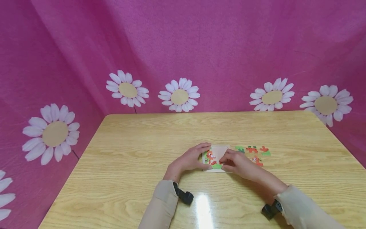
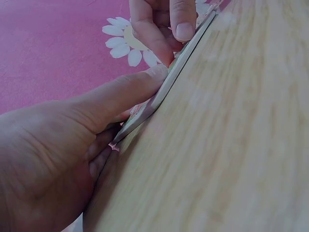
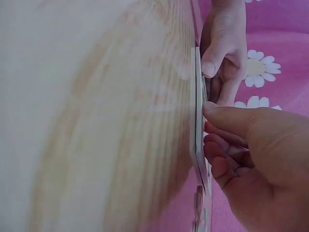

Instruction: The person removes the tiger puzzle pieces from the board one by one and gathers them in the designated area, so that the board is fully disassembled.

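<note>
Left hand holds puzzle board at 9 o'clock, thumb and fingers spread; right hand seemingly pinches piece at board's 4 o'clock. Loose pieces on tabletop at 3 o'clock. Likely light, stiff: pinch edges.

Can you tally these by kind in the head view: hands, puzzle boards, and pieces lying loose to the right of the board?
Hands: 2 (left hand, right hand)
Board: 1
Loose pieces: 4
Total: 7
</note>
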A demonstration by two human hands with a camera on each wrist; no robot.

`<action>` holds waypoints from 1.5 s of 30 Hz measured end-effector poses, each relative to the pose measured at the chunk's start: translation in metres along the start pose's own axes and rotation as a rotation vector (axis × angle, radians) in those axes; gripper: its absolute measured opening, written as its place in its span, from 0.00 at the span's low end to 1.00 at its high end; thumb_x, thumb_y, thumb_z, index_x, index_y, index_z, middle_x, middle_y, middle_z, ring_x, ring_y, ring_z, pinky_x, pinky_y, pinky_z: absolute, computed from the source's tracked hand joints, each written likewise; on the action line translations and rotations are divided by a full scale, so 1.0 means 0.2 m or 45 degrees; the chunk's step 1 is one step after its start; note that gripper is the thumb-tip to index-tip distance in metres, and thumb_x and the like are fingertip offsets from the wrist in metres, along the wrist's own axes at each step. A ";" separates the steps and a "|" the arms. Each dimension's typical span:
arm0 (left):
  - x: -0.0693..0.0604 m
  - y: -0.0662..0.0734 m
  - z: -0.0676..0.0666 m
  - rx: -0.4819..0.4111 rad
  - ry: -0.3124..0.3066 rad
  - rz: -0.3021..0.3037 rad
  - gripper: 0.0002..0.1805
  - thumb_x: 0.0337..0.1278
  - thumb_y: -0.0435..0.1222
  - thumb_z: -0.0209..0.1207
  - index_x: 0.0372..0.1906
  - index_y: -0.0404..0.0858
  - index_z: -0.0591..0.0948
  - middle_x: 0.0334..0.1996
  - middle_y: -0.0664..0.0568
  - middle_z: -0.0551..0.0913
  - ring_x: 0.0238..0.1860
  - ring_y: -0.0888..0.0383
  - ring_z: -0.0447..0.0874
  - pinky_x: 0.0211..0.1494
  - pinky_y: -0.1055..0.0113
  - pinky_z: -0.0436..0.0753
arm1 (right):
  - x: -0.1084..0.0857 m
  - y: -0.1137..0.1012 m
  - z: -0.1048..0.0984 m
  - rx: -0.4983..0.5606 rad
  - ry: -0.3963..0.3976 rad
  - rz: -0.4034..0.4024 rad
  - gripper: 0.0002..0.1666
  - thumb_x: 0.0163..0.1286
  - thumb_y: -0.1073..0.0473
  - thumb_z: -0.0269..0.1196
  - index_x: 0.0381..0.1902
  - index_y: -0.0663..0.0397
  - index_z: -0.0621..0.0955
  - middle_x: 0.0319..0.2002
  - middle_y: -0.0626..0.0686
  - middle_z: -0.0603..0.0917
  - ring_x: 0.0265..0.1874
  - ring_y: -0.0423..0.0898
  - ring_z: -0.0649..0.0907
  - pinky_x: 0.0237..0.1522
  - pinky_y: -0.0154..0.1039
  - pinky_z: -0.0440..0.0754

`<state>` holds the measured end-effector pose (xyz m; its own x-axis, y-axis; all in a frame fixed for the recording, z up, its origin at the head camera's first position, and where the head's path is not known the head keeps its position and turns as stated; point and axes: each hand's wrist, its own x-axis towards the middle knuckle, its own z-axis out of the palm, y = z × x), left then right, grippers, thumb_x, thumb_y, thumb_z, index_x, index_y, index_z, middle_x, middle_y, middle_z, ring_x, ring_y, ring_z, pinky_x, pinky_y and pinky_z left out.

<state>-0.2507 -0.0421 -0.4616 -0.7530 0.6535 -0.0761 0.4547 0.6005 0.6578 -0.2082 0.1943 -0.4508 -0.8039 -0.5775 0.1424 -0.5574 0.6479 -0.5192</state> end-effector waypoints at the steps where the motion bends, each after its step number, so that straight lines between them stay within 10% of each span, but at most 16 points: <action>1: 0.00 0.00 0.00 0.001 0.001 -0.001 0.45 0.53 0.47 0.70 0.75 0.46 0.62 0.77 0.57 0.58 0.77 0.56 0.55 0.79 0.57 0.60 | 0.00 0.00 0.00 -0.001 -0.001 0.005 0.08 0.63 0.61 0.68 0.40 0.56 0.86 0.35 0.46 0.82 0.32 0.35 0.73 0.33 0.28 0.74; 19: 0.00 -0.01 0.01 -0.010 0.000 -0.014 0.46 0.52 0.45 0.70 0.75 0.47 0.62 0.77 0.56 0.57 0.78 0.55 0.54 0.80 0.57 0.58 | 0.01 -0.03 0.01 0.185 -0.033 0.251 0.07 0.64 0.65 0.66 0.39 0.58 0.79 0.33 0.48 0.80 0.31 0.36 0.74 0.32 0.28 0.76; 45: 0.00 0.00 0.01 0.001 -0.003 0.010 0.45 0.53 0.46 0.69 0.75 0.46 0.62 0.77 0.57 0.58 0.78 0.56 0.55 0.80 0.58 0.59 | -0.02 -0.02 0.02 0.255 0.091 0.214 0.05 0.65 0.68 0.65 0.38 0.56 0.82 0.32 0.48 0.82 0.32 0.32 0.76 0.35 0.27 0.78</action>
<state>-0.2512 -0.0415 -0.4628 -0.7485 0.6592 -0.0730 0.4606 0.5958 0.6579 -0.2020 0.1919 -0.4531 -0.8982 -0.4290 0.0953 -0.3683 0.6165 -0.6959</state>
